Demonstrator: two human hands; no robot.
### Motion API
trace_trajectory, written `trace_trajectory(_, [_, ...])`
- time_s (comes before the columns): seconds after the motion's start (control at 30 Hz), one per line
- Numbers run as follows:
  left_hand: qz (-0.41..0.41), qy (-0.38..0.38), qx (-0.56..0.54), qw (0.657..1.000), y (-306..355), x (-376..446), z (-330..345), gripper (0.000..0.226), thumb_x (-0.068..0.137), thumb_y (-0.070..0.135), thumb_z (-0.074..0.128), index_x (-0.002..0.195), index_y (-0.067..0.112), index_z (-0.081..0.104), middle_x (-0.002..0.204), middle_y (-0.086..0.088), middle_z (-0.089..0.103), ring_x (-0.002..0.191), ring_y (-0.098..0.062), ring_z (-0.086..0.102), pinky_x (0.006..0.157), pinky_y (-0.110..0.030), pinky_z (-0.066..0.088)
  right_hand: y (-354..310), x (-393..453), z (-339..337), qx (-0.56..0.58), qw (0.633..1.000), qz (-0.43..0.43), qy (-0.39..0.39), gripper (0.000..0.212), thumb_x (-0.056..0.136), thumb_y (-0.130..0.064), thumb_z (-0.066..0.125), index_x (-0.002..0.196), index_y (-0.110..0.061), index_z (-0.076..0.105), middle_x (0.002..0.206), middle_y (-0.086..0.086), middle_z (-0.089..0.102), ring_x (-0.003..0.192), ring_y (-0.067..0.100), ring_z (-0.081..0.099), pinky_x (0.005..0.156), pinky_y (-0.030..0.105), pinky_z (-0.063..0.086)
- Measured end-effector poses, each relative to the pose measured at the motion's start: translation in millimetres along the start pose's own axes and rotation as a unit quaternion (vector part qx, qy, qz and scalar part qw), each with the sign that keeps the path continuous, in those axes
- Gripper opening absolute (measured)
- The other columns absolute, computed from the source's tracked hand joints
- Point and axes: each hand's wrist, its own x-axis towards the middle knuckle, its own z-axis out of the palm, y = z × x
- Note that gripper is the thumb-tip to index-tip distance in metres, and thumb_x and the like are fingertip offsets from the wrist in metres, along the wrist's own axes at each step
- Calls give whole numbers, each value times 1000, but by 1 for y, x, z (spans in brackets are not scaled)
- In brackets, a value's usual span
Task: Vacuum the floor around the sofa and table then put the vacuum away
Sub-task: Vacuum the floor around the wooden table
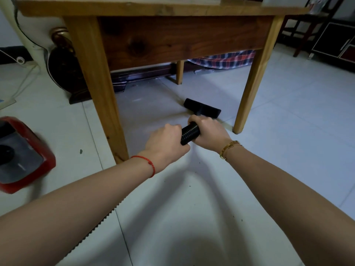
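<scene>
Vacuuming under the table (119,9) was judged under way, the black hose (190,133) being gripped by left hand (166,144) and right hand (208,132), its nozzle (202,108) laid on the floor (288,116) near the table's front right leg, and a push toward the far legs seemed called for next.

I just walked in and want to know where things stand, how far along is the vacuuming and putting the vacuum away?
Midway. Both the left hand and right hand grip the black hose, with the floor nozzle under the wooden table. Dark specks on the near tiles are left to pick up. The red vacuum body sits out on the floor, so storing it remains.
</scene>
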Motion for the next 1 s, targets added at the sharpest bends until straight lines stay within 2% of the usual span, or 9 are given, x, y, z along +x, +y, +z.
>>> trace_trajectory(0.17, [2,-6,-22,1000,11,36,17,14,79,24,57,89,15,52,64,1,44,56,-21,45,43,-26,27,33,20,4,23,999,28,-27,24,82,-19,64,103,-13,54,92,2,57,83,26,57,65,31,40])
trace_trajectory(0.27, [3,-13,-31,999,14,51,23,14,80,23,57,88,15,50,66,0,47,56,-22,46,44,-27,29,43,27,5,26,998,41,-31,30,82,-20,67,107,-14,53,99,4,58,84,24,55,71,34,45])
trace_trajectory(0.37, [4,-20,-43,999,14,54,23,13,79,23,56,87,15,50,69,-2,50,63,-26,50,51,-28,35,43,29,4,35,997,47,-40,32,82,-19,69,110,-13,55,100,2,55,85,20,52,74,31,44])
trace_trajectory(0.47, [-7,-41,-56,998,12,45,14,12,79,22,55,87,14,51,65,0,47,62,-27,51,54,-29,39,30,23,-3,49,996,46,-61,28,81,-17,70,105,-12,56,101,4,58,85,23,55,72,28,41])
trace_trajectory(0.57, [-17,-64,-63,996,10,25,-8,11,80,22,55,85,15,49,65,0,46,57,-23,48,50,-29,36,5,12,-21,62,993,54,-86,24,82,-16,68,102,-11,56,102,5,59,82,21,51,70,28,37])
trace_trajectory(0.7, [-35,-89,-67,993,11,-11,-51,15,80,25,54,89,14,52,68,-2,50,60,-25,52,50,-29,36,-33,-6,-55,94,987,67,-116,24,80,-15,67,102,-11,57,105,8,60,87,29,57,78,37,48])
trace_trajectory(0.9, [-50,-146,-58,986,21,-67,-135,11,84,29,52,87,19,48,68,2,51,54,-12,48,45,-24,33,-97,-36,-124,144,972,75,-172,19,81,-15,65,98,-11,57,102,7,61,84,30,60,79,41,50])
trace_trajectory(1.0, [-53,-182,-54,980,25,-90,-171,11,82,29,53,86,18,50,68,2,51,55,-15,51,48,-24,38,-123,-53,-152,157,964,87,-197,13,82,-13,62,94,-11,57,97,6,62,81,27,62,77,42,52])
